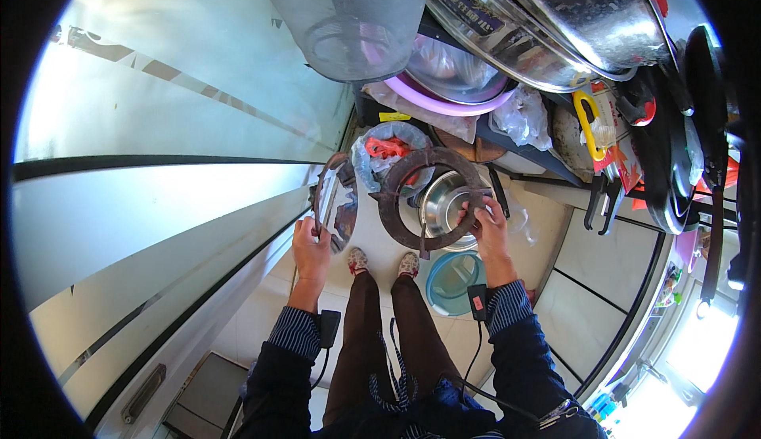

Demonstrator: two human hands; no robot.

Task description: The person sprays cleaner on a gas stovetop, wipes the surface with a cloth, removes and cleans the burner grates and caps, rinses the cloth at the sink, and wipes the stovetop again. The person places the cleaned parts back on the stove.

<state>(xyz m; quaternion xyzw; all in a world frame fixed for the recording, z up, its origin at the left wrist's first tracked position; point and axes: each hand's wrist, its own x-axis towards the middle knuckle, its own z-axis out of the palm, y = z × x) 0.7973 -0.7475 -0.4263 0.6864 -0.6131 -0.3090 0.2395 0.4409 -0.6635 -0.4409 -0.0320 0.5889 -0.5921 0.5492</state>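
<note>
My right hand [491,231] grips the right side of a dark cast-iron gas-stove pan support [389,216], a ring with short prongs held in the air. Through and behind it a stainless steel bowl [443,198] shows on the floor. In my left hand [311,251] is a thin round metal piece [346,222], seen nearly edge-on, with a brown rim and patchy, stained shiny surface; what exactly it is I cannot tell. Both rings are apart from each other, above the floor in front of my feet.
A lined waste bin [359,153] holding a red plastic bag stands ahead. Below the steel bowl sits a teal basin [455,287]. A frosted glass door [178,219] runs along the left. Right, a rack carries a pink basin [452,107], a large steel pot [594,16] and hanging pans [660,159].
</note>
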